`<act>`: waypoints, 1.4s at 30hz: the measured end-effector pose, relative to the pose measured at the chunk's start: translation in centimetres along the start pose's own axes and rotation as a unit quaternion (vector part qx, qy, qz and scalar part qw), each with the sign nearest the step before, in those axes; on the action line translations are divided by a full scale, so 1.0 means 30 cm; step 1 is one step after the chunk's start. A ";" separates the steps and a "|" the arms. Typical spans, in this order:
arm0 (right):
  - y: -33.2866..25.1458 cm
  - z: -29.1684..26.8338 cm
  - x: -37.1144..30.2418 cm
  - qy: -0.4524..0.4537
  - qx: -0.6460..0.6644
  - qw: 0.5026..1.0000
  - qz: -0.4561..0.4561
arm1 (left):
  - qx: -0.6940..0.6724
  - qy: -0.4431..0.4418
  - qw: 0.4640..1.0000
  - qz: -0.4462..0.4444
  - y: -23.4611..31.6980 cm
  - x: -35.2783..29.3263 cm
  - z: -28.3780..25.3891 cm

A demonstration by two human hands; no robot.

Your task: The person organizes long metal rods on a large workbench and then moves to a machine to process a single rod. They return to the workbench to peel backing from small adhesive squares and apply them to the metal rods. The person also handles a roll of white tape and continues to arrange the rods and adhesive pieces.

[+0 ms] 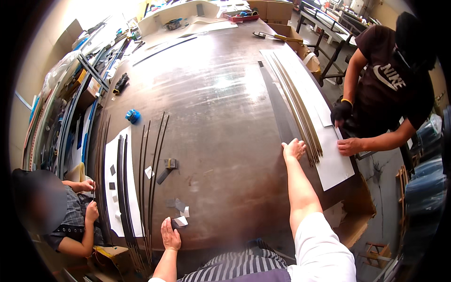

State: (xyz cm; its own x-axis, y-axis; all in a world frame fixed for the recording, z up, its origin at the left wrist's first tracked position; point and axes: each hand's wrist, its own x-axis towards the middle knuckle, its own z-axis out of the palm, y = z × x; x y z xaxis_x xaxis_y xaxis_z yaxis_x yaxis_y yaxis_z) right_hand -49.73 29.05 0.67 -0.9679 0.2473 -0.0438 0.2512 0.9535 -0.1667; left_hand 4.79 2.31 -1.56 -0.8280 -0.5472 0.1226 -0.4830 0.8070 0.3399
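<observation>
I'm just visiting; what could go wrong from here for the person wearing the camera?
The right hand lies at the near end of the dark flat strip, close beside a bundle of thin rods; a sideways nudge might spread them out of line. The left hand rests right by small loose pieces, so a sweep of the fingers could scatter them.

Right grip [294, 148] at dark strip [280, 110], rods [299, 108]

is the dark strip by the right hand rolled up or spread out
Spread out: the strip runs long and straight along the table, its near end by the right hand.
</observation>
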 end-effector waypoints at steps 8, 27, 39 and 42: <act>0.049 0.049 0.065 0.011 0.242 0.969 -0.044 | 0.004 -0.002 1.000 0.005 -0.002 0.006 0.001; 0.505 0.051 -0.490 -0.255 0.595 0.762 -0.008 | 0.010 0.011 1.000 0.012 -0.005 0.009 -0.011; 0.515 0.089 -0.561 -0.144 0.616 0.771 -0.070 | 0.005 0.013 1.000 0.005 -0.013 0.003 -0.003; 0.494 0.079 -0.559 -0.121 0.619 0.773 -0.067 | -0.013 0.015 1.000 0.001 -0.007 0.006 -0.002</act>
State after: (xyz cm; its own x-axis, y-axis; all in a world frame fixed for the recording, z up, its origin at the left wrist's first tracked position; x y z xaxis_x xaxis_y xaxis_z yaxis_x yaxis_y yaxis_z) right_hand -29.78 38.63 -3.42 -0.9945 -0.0205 -0.1025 0.1017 0.0358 -0.9942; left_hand 4.76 2.05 -1.56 -0.8200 -0.5521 0.1510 -0.4734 0.8024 0.3633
